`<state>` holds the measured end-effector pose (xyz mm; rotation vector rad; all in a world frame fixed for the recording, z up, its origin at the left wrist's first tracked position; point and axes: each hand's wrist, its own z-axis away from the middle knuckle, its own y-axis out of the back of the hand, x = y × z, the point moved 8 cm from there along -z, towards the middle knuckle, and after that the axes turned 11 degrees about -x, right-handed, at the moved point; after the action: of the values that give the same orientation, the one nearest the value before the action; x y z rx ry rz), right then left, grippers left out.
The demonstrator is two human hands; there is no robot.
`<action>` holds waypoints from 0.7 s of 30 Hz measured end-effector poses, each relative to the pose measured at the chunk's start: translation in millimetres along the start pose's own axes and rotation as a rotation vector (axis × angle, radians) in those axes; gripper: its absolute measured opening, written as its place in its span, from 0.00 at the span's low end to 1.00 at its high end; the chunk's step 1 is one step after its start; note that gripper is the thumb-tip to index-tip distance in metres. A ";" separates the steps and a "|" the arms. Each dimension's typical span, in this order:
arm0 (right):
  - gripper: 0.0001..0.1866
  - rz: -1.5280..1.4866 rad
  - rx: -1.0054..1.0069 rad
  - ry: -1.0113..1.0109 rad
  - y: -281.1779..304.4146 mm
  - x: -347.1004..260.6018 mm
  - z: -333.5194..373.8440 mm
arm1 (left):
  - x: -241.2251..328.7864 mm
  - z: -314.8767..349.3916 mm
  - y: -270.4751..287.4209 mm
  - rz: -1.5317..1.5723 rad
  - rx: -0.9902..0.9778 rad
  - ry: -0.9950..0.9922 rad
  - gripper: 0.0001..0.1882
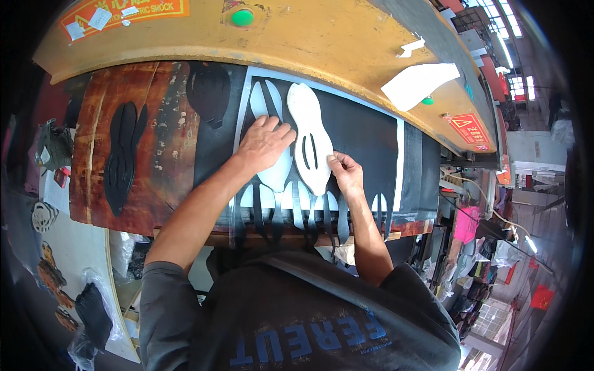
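Note:
A white, shoe-shaped cutting die or template [300, 108] with two long slots lies on a black sheet [365, 136]. My right hand [348, 173] pinches its right edge between thumb and finger. Left of the white piece, my left hand [266, 142] presses down on the sheet with fingers apart, holding nothing. Under and around that hand is a shoe-shaped cut-out [276, 176] through which a pale surface shows. Along the near edge, the sheet ends in several narrow black strips [278, 216] between more cut-outs.
Across the far side runs a yellow machine beam [297, 37] with a green button [242, 17] and a hanging white paper [421, 85]. Dark shoe-shaped pieces [120, 157] rest on the worn brown board [167, 142] at left. A side table [86, 247] stands at lower left.

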<state>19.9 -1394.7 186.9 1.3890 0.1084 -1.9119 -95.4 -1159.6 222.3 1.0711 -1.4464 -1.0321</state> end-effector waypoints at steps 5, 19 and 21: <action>0.28 0.036 -0.039 0.058 -3.2 -9.3 1.0 | -7.3 -1.4 -2.6 -0.010 -0.121 0.041 0.09; 0.65 0.790 -0.183 0.447 -30.8 -33.7 68.5 | 19.4 29.5 -6.8 0.146 0.054 0.228 0.25; 0.65 0.831 -0.189 0.396 -25.4 -24.0 73.5 | 19.7 27.2 -11.1 0.139 -0.001 0.268 0.27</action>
<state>-50.1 -1399.0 228.2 1.3707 -0.0884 -0.9167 -123.0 -1179.7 212.9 1.0489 -1.2828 -0.7589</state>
